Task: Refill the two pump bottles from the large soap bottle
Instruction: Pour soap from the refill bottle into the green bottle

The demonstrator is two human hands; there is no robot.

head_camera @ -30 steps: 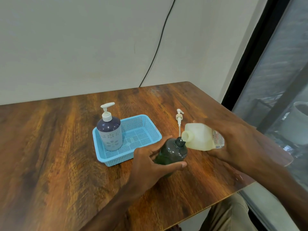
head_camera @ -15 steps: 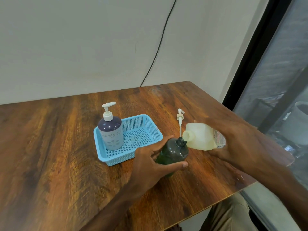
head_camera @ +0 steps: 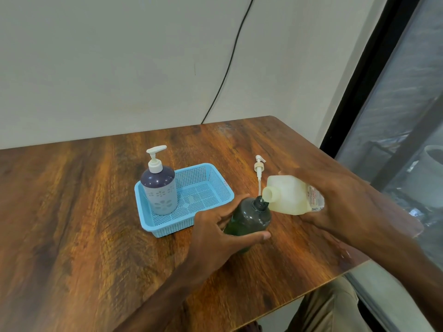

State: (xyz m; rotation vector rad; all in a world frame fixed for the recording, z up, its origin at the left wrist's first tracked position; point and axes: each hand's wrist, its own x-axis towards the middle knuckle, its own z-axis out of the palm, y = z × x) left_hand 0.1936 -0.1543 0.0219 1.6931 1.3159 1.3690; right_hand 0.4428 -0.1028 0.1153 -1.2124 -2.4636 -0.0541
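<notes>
now two pump bottles: one purple bottle point(head_camera: 159, 188) in the one blue basket point(head_camera: 215, 188) mid-table, one green bottle point(head_camera: 248, 218) gripped by the left hand point(head_camera: 215, 233) near the table's right edge; the right hand point(head_camera: 335, 202) grips the one large soap bottle point(head_camera: 287, 195), tipped at its neck; one loose pump point(head_camera: 259, 170) behind.

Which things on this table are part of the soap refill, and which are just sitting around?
Job: large soap bottle, tilted in the right hand; dark green bottle, held by the left hand; loose pump on the table; purple pump bottle in the blue basket.
Lying about: blue basket; black cable on the wall.
</notes>
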